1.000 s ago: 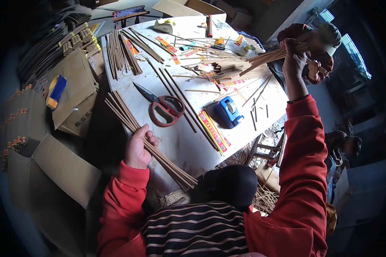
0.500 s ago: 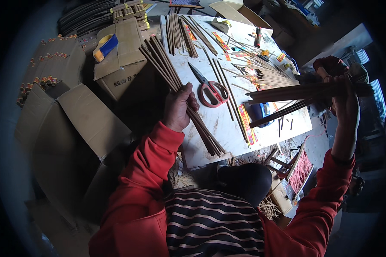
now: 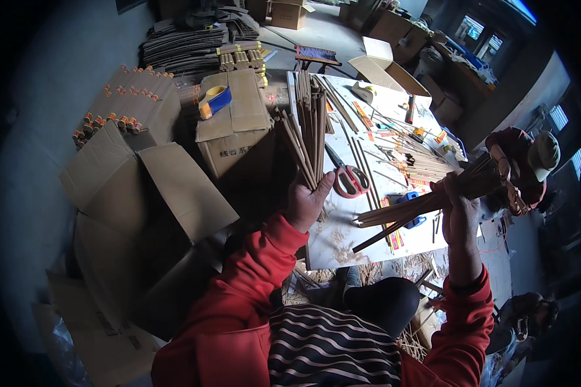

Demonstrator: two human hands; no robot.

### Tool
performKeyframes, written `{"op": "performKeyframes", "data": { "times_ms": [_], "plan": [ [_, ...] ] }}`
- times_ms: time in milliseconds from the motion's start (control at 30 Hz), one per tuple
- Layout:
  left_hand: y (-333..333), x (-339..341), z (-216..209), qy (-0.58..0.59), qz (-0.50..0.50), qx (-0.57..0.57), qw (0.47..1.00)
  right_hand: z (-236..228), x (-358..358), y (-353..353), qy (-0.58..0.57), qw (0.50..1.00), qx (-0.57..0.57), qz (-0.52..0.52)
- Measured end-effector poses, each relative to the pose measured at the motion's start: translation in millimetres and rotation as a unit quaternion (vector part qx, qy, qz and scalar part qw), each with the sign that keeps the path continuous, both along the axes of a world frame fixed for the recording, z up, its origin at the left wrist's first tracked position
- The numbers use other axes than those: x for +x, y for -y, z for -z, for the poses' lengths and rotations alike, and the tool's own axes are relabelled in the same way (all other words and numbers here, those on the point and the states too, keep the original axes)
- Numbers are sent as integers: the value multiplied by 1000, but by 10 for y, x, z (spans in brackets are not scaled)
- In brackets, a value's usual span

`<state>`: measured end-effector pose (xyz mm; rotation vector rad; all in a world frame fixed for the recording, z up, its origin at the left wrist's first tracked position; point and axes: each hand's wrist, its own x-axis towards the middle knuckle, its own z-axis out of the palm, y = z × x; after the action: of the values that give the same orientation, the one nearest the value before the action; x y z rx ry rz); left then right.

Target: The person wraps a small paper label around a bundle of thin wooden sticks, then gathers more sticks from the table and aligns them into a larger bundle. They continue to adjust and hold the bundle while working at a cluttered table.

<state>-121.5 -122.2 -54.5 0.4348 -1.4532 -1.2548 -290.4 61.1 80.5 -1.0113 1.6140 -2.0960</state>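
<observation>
Brown sticks are held in two bundles, one on each side of the red-handled scissors. Well left of the scissors gapes an open carton; nearer them, a closed carton bears a blue-and-yellow tape dispenser. Just left of them, the left hand wraps tightly around one bundle. Right of them lies probably a blue tape holder, partly hidden; beyond, the right hand grips the other bundle firmly.
</observation>
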Motion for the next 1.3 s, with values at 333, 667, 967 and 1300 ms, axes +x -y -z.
{"op": "performKeyframes", "data": {
  "times_ms": [333,667,967,1300],
  "plan": [
    [-226,-82,-82,31,8,-77,997,161,150,-121,40,999,-23,2],
    [-359,-51,-213,36,35,-83,995,199,199,-87,32,999,-9,-5],
    [-440,-32,-142,116,-7,-162,980,320,150,265,16,998,-8,-53],
    [-536,-140,-195,52,-15,-156,986,748,252,192,-53,998,10,-40]
  ]
}}
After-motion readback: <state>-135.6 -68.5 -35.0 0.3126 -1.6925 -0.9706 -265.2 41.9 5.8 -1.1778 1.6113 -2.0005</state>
